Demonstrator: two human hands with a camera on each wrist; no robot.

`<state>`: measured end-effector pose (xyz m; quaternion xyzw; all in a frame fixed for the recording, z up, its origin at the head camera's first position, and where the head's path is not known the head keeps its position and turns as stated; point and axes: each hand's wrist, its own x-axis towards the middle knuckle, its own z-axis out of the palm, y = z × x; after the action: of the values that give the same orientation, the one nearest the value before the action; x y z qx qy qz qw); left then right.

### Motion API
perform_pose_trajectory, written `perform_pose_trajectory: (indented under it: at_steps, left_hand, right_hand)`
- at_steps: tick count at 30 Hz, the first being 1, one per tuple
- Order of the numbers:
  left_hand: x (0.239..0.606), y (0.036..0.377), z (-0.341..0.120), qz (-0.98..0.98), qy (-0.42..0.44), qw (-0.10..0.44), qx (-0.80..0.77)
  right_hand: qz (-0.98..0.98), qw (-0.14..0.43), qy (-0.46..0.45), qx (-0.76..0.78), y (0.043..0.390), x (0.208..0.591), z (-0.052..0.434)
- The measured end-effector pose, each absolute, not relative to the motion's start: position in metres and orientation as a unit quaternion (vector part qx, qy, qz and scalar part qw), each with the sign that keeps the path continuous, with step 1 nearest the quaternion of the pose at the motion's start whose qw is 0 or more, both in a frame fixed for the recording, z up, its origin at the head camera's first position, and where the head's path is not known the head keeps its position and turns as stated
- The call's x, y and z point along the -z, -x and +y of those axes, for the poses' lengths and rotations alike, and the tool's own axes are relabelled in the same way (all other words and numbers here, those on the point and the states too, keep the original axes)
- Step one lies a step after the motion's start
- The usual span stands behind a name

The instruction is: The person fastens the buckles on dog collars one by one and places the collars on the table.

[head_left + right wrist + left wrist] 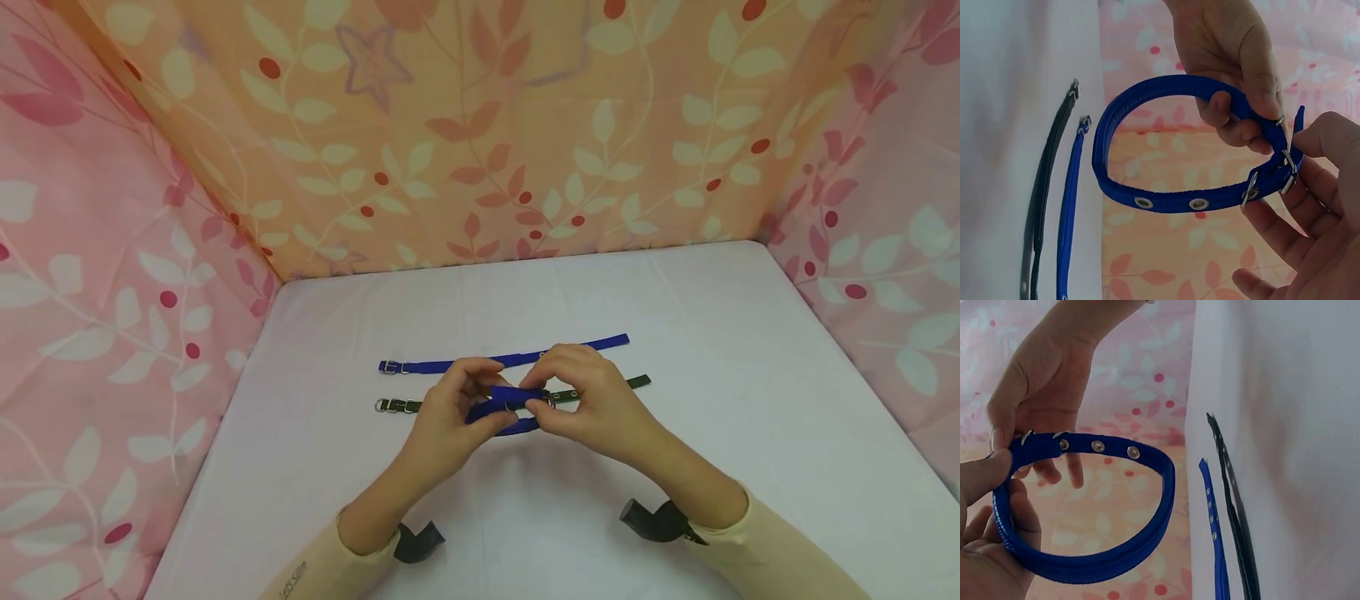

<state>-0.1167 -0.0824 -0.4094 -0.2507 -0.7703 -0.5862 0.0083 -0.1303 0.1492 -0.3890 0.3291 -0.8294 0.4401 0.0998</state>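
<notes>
Both hands pinch 1 looped blue collar [504, 408] at its buckle [1286, 172]: left hand [450, 412] and right hand [592, 400] clamped on it above the desk [750, 400]. Beyond the hands lie 2 flat collars, a blue collar strap [450, 364] and a dark green collar [607, 387]. Small sleeve lettering [295, 581] is unreadable.

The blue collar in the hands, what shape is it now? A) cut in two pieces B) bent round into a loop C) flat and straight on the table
B: the blue collar curves round into a loop, pinched by the left hand and right hand at its buckle.
</notes>
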Motion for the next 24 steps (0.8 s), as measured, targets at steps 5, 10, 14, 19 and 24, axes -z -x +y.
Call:
perform_pose_trajectory:
  at_steps: [5, 10, 14, 19, 24]
  left_hand:
    - [0.4115, 0.1165, -0.0812, -0.746, 0.231, 0.012, 0.624]
    - [0.4115, 0.1155, -0.0799, -0.752, 0.229, 0.019, 0.618]
    - [0.4090, 0.1148, -0.0804, -0.772, 0.234, 0.028, 0.590]
    - [0.4082, 0.1154, -0.0803, -0.798, 0.229, 0.026, 0.557]
    - [0.4119, 0.1156, -0.0788, -0.797, 0.230, 0.031, 0.557]
  right_hand:
    - [-0.829, 0.104, -0.329, -0.441, 0.1303, 0.3885, 0.1507]
    - [-0.813, 0.108, -0.340, -0.460, 0.1298, 0.3904, 0.1496]
    - [-0.801, 0.121, -0.337, -0.479, 0.1292, 0.3905, 0.1477]
    - [-0.795, 0.134, -0.334, -0.489, 0.1283, 0.3912, 0.1468]
    - [-0.797, 0.140, -0.329, -0.486, 0.1287, 0.3918, 0.1463]
